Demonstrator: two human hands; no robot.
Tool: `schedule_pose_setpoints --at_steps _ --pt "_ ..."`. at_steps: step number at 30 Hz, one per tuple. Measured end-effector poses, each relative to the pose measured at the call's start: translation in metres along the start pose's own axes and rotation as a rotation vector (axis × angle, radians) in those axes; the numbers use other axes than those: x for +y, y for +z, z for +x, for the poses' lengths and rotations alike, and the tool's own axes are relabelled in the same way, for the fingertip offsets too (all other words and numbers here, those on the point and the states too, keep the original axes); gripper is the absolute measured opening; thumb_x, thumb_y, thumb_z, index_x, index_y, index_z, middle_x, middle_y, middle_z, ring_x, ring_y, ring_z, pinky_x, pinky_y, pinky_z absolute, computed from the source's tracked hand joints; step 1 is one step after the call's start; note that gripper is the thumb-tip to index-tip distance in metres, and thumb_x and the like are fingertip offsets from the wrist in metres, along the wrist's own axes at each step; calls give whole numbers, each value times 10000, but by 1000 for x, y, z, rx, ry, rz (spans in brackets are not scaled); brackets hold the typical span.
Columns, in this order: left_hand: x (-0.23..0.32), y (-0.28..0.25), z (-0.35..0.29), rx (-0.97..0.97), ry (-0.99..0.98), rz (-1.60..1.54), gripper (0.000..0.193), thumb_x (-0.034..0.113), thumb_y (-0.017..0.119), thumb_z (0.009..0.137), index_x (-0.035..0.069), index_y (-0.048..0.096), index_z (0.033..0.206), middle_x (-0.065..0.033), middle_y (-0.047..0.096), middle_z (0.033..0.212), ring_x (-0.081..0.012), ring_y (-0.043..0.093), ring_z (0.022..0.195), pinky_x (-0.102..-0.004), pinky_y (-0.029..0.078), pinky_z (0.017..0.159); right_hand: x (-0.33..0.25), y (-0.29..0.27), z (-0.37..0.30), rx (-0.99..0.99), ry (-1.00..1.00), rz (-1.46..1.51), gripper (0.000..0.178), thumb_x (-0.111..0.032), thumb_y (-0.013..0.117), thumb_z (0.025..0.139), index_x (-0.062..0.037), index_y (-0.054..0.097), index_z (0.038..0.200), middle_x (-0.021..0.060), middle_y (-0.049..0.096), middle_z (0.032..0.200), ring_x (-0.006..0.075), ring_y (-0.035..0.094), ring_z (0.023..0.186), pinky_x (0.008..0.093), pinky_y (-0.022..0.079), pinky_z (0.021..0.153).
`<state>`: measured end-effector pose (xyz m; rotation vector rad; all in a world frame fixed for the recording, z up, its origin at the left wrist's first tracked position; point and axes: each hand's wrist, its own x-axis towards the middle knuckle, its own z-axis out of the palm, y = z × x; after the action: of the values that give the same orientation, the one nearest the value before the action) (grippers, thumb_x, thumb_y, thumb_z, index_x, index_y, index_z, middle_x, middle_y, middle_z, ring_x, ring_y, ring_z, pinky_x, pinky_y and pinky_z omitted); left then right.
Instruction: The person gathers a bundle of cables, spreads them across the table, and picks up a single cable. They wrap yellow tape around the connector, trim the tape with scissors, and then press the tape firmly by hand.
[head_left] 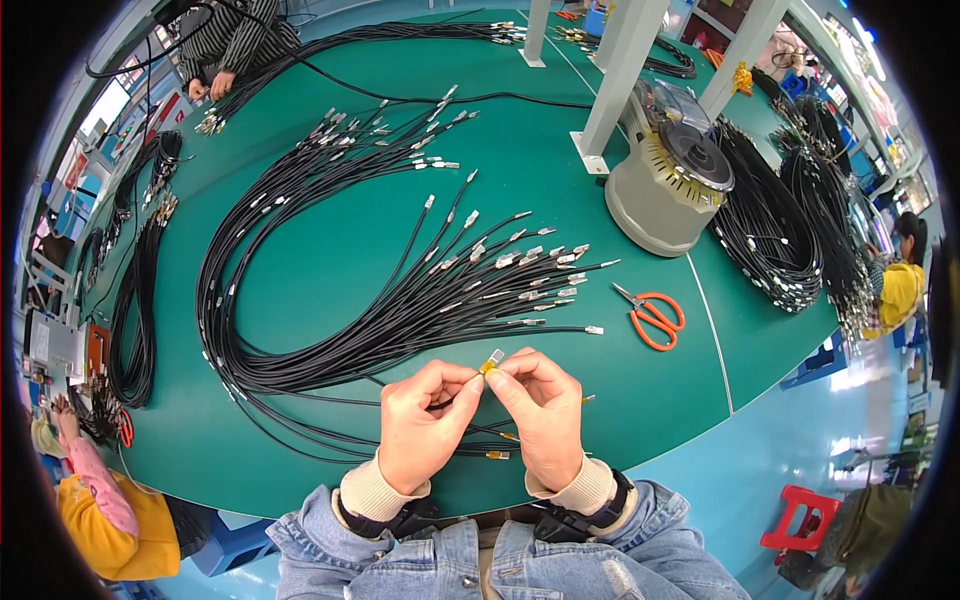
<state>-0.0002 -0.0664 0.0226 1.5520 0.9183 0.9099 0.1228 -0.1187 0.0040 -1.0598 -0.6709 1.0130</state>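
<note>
Near the front edge of the green table, my two hands meet fingertip to fingertip. My left hand (418, 425) is closed, pinching a black cable just below its silver connector (496, 356). A small piece of yellow tape (487, 368) sits at the connector's base, and my right hand (545, 412) pinches it between thumb and forefinger. Beyond the hands, a large bundle of black cables (245, 340) curves in a U, its many silver-tipped ends fanned out to the right. A few nearby ends, including one beside my right wrist (497, 455), carry yellow tape too.
Orange-handled scissors (660, 322) lie right of the hands. Behind them stands a round tape dispenser (660, 205) beside white metal posts (610, 100). More coiled black cables (765, 240) lie at the right and left (135, 330). Another person's hands (210, 88) work at the far left.
</note>
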Motion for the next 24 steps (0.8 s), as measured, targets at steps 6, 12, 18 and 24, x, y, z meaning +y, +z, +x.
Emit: schedule_pose_setpoints --at_steps 6,12,18,24 --pt "0 0 0 -6 15 4 54 -12 647 825 -34 610 858 -23 641 693 -17 560 609 -167 427 494 0 -1 1 -1 -4 -17 35 25 614 840 9 593 863 32 569 852 100 531 788 234 434 738" --pt "3 3 -1 12 65 154 103 -11 653 809 -6 608 901 -16 623 679 -29 538 568 -173 410 492 2 -2 0 24 17 -17 32 19 617 843 7 592 859 23 566 845 90 529 772 223 432 723" --pt "-3 6 3 69 507 501 275 -55 668 763 38 613 1015 -54 622 685 -77 559 520 -215 427 442 0 -1 0 44 30 -10 32 13 627 836 14 597 848 18 570 833 87 523 772 223 427 720" --pt "-4 3 3 33 561 615 299 -66 656 764 38 630 1043 -70 634 702 -113 575 514 -237 455 454 -3 -1 -1 47 39 -1 43 2 639 825 32 617 847 27 589 822 99 518 788 238 421 729"
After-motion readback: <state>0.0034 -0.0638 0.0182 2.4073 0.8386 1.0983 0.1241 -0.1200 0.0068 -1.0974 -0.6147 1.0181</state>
